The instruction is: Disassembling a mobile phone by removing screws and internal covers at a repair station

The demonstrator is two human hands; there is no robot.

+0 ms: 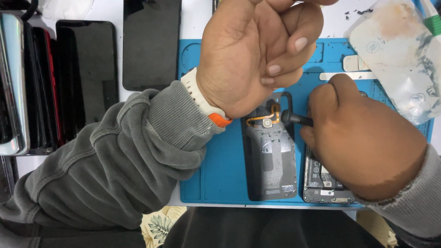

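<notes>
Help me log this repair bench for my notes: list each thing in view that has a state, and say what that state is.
Back cover: removed, inner side up, flat on the blue mat.
Opened phone: back off, insides exposed, partly under the right hand.
Black tool: gripped by the right hand, tip at the cover.
Left hand: loosely curled above the cover; whether it holds anything cannot be told.
Phones at left: screens dark.
Plastic bag: stained, lying flat.

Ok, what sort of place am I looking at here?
Most likely a phone repair bench. A blue repair mat holds a removed phone back cover and an opened phone. More phones are lined up on the left. The right hand holds a dark tool.
</notes>
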